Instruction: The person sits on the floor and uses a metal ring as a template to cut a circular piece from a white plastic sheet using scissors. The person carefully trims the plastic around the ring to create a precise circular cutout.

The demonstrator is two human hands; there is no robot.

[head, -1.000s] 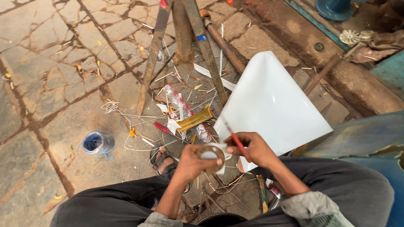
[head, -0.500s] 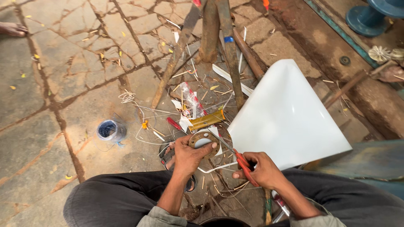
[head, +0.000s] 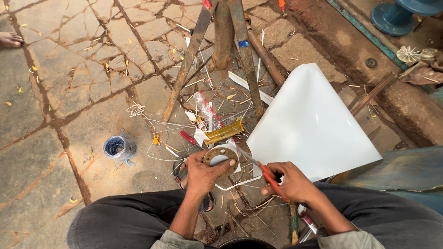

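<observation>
Far left on the stone floor (head: 55, 106), a bare foot (head: 10, 39) at the frame edge, not ours. Next, a wire spool (head: 119, 147) standing on the floor, loose wire (head: 152, 127) trailing right of it. A rusty stand (head: 224, 41) rises at top centre, scraps and a yellow strip (head: 224, 133) at its base, a red-handled tool (head: 188, 137) just left of the strip. Centre, our left hand (head: 201, 174) has its grip pressed round a rusty ring (head: 221, 157), held above our knees, thumb on the lower rim. Our right hand (head: 292, 183) has its grip pinched on a red screwdriver (head: 265, 174), tip at the ring's right edge. A white sheet (head: 310, 124) lies right of both hands, touching the floor. Top right, a blue base (head: 392, 17) and a small white fan (head: 408, 54), well apart from us.
</observation>
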